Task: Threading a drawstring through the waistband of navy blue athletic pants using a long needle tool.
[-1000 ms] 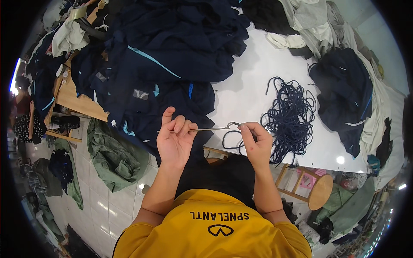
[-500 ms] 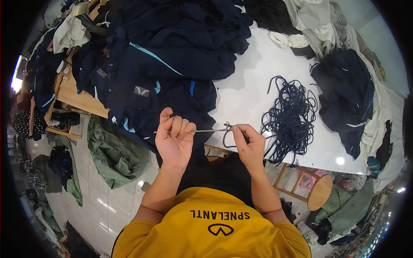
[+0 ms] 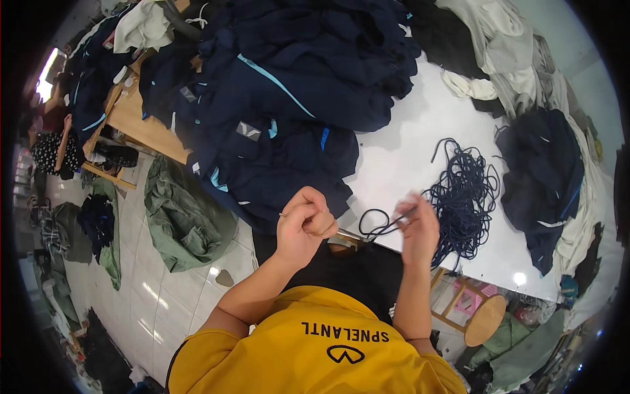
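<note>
My left hand (image 3: 303, 223) is closed around a thin metal rod (image 3: 350, 234), which sticks out to the right past the fingers. At the rod's right end a dark navy cord (image 3: 375, 211) is attached or looped and makes a small open loop; how it joins cannot be made out. My right hand (image 3: 420, 231), somewhat blurred, pinches the cord beside that loop. Just right of this hand lies a tangled heap of navy cord (image 3: 464, 197) on the white table (image 3: 394, 157). A large pile of navy garments (image 3: 295, 79) with light-blue strips lies beyond my left hand.
Another navy garment (image 3: 545, 177) lies at the table's right, by pale fabric (image 3: 499, 39). A round wooden stool (image 3: 484, 320) stands below the table edge. Green cloth (image 3: 184, 217) lies on the left floor. A person in dotted clothing (image 3: 54, 154) is at far left.
My left fingers have curled tighter around the rod. The right hand has moved away to the right from the rod's end, and a cord loop now shows between them. The whole view has shifted.
</note>
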{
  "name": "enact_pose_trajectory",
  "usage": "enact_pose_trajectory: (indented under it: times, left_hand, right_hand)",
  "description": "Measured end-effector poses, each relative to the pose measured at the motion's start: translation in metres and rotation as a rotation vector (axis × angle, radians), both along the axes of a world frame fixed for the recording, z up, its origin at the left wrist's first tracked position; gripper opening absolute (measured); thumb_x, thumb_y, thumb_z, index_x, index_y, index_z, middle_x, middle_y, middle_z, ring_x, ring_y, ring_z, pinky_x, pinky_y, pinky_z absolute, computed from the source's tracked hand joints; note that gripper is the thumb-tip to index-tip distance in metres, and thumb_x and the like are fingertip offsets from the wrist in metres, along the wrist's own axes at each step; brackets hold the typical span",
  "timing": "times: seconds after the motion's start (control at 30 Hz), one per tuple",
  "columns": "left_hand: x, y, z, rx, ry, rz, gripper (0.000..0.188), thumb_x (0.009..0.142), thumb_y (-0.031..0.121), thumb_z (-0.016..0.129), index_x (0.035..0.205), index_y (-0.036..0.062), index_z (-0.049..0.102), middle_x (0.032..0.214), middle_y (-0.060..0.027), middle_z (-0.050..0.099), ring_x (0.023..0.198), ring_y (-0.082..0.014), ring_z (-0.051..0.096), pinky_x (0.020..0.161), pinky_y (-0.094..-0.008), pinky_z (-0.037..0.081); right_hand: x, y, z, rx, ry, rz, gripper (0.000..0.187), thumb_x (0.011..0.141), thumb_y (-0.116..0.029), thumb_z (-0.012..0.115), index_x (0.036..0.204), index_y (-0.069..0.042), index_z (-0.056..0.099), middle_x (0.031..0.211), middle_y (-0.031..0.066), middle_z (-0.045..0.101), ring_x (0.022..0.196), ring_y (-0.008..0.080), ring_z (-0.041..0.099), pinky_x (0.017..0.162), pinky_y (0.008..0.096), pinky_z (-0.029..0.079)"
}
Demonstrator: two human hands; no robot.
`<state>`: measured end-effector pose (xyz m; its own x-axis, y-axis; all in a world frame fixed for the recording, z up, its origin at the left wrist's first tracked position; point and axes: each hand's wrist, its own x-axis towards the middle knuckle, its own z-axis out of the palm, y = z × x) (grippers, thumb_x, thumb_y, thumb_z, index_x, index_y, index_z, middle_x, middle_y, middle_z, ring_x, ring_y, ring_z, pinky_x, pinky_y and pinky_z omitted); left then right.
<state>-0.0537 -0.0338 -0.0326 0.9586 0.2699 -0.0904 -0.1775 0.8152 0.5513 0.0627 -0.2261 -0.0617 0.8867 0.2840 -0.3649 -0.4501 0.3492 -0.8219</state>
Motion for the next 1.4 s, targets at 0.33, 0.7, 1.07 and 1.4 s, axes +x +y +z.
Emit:
enact_pose_trajectory:
  times: [0.33,0.7,1.07,1.4]
  left_hand:
    - [0.015,-0.015,-0.007,0.179,0.172,0.145,0.014,0.092,0.010,0.039,0.092,0.0059,0.052,0.057,0.0021,0.036,0.053,-0.0077,0.032,0.060,-0.0260,0.033]
    - [0.010,0.052,-0.054,1.833,0.744,-0.044,0.035,0.091,0.046,0.053,0.095,0.0114,0.058,0.080,-0.0137,0.064,0.080,-0.0346,0.065,0.064,-0.0414,0.050]
    - [-0.048,0.086,-0.065,0.323,0.592,0.166,0.044,0.085,-0.002,0.055,0.121,0.0184,0.043,0.096,0.0018,0.058,0.081,-0.0052,0.055,0.060,-0.0203,0.041]
    - [-0.052,0.093,-0.077,0.216,0.527,0.165,0.052,0.083,-0.005,0.050,0.134,0.0068,0.045,0.114,-0.0105,0.062,0.101,-0.0156,0.062,0.088,-0.0261,0.050]
  right_hand:
    - [-0.049,0.032,0.029,-0.399,-0.277,0.931,0.051,0.093,-0.010,0.055,0.140,-0.003,0.039,0.090,0.0076,0.064,0.077,0.0121,0.060,0.071,0.0233,0.047]
    - [-0.017,0.014,0.002,-0.452,-0.345,0.574,0.045,0.095,-0.006,0.045,0.139,-0.012,0.046,0.075,-0.0008,0.054,0.065,0.0058,0.045,0.060,0.0193,0.038]
    - [-0.035,0.059,-0.011,-0.506,-0.523,0.795,0.037,0.095,-0.011,0.047,0.131,-0.016,0.055,0.070,0.0036,0.057,0.062,0.0120,0.054,0.062,0.0231,0.044]
    - [-0.046,0.048,-0.013,-0.662,-0.701,1.086,0.035,0.090,-0.007,0.050,0.119,-0.020,0.065,0.072,0.0052,0.063,0.062,0.0126,0.058,0.061,0.0233,0.045]
